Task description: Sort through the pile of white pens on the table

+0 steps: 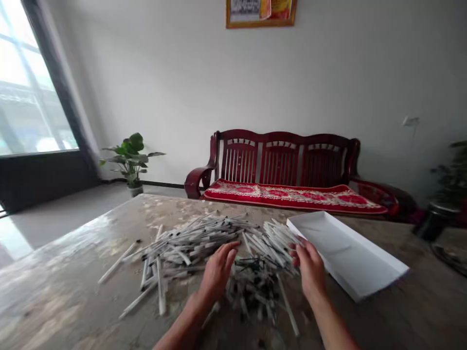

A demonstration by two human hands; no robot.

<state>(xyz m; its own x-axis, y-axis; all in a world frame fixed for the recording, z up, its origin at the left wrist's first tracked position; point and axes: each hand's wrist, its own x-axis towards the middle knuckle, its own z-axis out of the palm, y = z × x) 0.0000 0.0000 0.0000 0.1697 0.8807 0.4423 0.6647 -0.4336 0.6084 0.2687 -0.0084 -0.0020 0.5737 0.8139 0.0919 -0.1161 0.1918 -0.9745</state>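
A heap of thin whitish tubes, many with dark tips (204, 238), spreads over the table left of centre. To its right lies a second bunch of whitish tubes (272, 240), packed more closely. Small dark pieces, blurred, form a pile (251, 287) between my wrists. My left hand (219, 267) is at the first heap's right edge, fingers stretched toward the middle and the thumb a little apart. At the right edge of the second bunch is my right hand (310, 265), its fingers curled in against the tubes. What they pinch is too blurred to make out.
A shallow white box (350, 253) stands right of my right hand, with faint marks inside. The patterned stone-like table (65, 291) reaches far left. Beyond it are a red wooden bench (280, 160) with a red cover and a potted plant (133, 158).
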